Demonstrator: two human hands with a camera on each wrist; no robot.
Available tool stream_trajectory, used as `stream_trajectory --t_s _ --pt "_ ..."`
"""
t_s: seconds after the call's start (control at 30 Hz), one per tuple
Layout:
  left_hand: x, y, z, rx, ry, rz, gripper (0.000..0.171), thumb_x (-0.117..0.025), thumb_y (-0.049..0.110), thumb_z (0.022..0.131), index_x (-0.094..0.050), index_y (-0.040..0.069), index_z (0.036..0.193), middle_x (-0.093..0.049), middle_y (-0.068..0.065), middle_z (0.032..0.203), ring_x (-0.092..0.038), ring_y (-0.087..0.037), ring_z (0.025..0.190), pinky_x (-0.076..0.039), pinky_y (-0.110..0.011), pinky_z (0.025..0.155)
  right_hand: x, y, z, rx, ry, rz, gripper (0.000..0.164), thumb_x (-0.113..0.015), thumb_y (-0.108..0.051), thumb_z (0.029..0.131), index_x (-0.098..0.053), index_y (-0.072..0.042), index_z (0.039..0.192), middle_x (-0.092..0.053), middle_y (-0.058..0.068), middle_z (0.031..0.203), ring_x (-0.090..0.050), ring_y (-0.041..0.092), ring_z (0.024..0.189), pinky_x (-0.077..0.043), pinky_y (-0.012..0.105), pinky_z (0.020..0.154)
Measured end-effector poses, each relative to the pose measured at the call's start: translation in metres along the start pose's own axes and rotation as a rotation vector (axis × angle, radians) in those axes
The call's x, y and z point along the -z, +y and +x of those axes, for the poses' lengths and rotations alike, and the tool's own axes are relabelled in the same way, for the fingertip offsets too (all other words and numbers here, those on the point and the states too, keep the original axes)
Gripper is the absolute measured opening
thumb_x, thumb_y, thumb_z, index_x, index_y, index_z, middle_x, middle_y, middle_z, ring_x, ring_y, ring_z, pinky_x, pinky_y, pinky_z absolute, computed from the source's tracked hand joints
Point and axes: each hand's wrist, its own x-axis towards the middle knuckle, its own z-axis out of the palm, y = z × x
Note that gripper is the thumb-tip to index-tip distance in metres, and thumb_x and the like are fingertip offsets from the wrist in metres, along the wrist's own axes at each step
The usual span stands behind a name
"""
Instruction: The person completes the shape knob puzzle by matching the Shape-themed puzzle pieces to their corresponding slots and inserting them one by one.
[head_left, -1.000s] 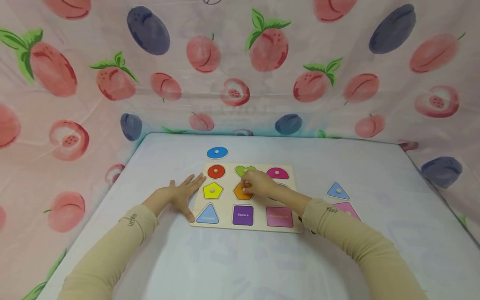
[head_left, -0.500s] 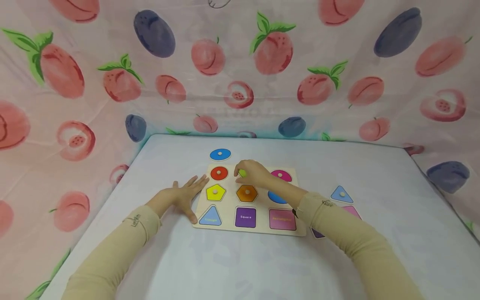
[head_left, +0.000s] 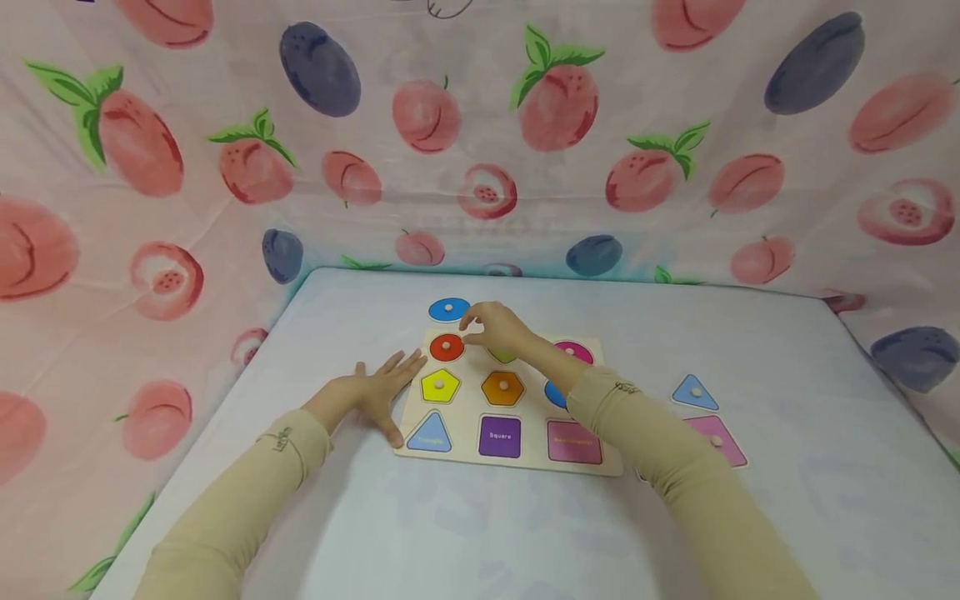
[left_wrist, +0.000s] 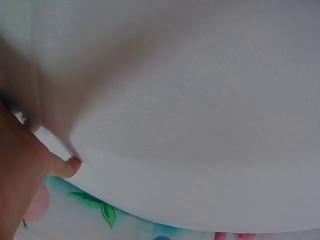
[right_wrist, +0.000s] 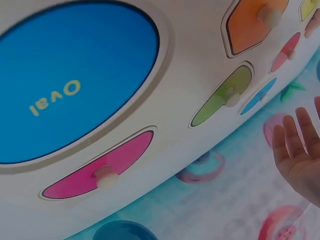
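A wooden shape puzzle board [head_left: 465,417] lies on the table. Knobbed pieces sit in it: a red circle [head_left: 447,347], green heart [right_wrist: 225,95], magenta half circle [right_wrist: 102,172], yellow pentagon [head_left: 439,385] and orange hexagon [head_left: 502,387]. Printed recesses show for the oval [right_wrist: 80,82], triangle [head_left: 430,435], square [head_left: 499,436] and rectangle [head_left: 574,442]. My left hand [head_left: 381,395], fingers spread, rests along the board's left edge. Above the far edge hovers my right hand [head_left: 497,327], fingers loosely bent, holding nothing visible. Just left of its fingertips lies the knobbed blue oval piece [head_left: 448,309].
To the board's right lie a knobbed blue triangle piece [head_left: 694,392] and a pink rectangle piece [head_left: 718,442], partly covered by the right sleeve [head_left: 637,417]. A fruit-print cloth [head_left: 480,108] hangs behind and left of the white table [head_left: 420,533].
My right hand has left the orange hexagon and moved away from me and leftward, past the green heart, to beside the blue oval piece. My left hand has stayed on the board's edge.
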Motion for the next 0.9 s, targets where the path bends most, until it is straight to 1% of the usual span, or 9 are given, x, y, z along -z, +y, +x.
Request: stream_trajectory --t_s 0.1,0.27,0.5,0.6,0.7,0.9 --pt "0.001 0.000 -0.001 0.005 -0.002 -0.002 0.136 -0.083 0.055 0.056 0.006 0.017 0.152 0.010 -0.005 0.160 0.010 -0.034 0.146 0.000 -0.078 0.101 -0.001 0.000 0.010 -0.008 0.003 -0.007 0.023 -0.066 -0.015 0.088 -0.067 -0.005 0.109 -0.065 0.011 0.116 -0.055 0.029 0.114 -0.045 0.038 0.102" --pt "0.003 0.000 -0.002 0.005 -0.009 0.001 0.136 -0.083 0.055 0.057 0.006 0.017 0.152 0.011 -0.005 0.160 0.011 -0.034 0.146 0.000 -0.078 0.102 -0.002 0.002 0.027 0.046 0.031 -0.037 0.023 -0.067 -0.014 0.087 -0.067 -0.003 0.108 -0.067 0.011 0.113 -0.058 0.027 0.112 -0.046 0.036 0.101" --pt "-0.002 -0.002 0.001 -0.010 -0.002 -0.027 0.136 -0.083 0.055 0.057 0.007 0.017 0.152 0.012 -0.006 0.160 0.011 -0.034 0.146 0.002 -0.078 0.101 -0.005 0.000 0.051 0.089 0.039 -0.068 0.024 -0.066 -0.012 0.088 -0.066 -0.001 0.109 -0.067 0.011 0.113 -0.059 0.028 0.113 -0.045 0.036 0.102" --pt "-0.004 -0.004 0.000 -0.015 0.010 -0.046 0.137 -0.084 0.053 0.056 0.007 0.017 0.152 0.013 -0.005 0.160 0.012 -0.033 0.146 0.004 -0.078 0.101 -0.005 -0.002 0.060 0.072 0.046 -0.072 0.024 -0.065 -0.014 0.089 -0.066 -0.002 0.110 -0.066 0.011 0.115 -0.058 0.028 0.113 -0.045 0.037 0.102" --pt "-0.007 -0.006 -0.001 -0.032 0.019 -0.062 0.137 -0.084 0.052 0.056 0.007 0.017 0.152 0.013 -0.005 0.160 0.013 -0.033 0.146 0.006 -0.078 0.101 -0.005 -0.004 0.067 0.030 0.061 -0.086 0.026 -0.065 -0.015 0.089 -0.065 -0.003 0.113 -0.065 0.011 0.118 -0.057 0.026 0.114 -0.044 0.036 0.103" --pt "-0.010 -0.006 0.001 -0.048 0.030 -0.073 0.136 -0.083 0.054 0.057 0.007 0.019 0.152 0.012 -0.004 0.160 0.015 -0.033 0.146 0.010 -0.076 0.101 -0.006 0.001 0.077 -0.010 0.105 -0.122 0.028 -0.066 -0.016 0.089 -0.064 -0.006 0.115 -0.063 0.012 0.121 -0.057 0.023 0.114 -0.046 0.035 0.101"
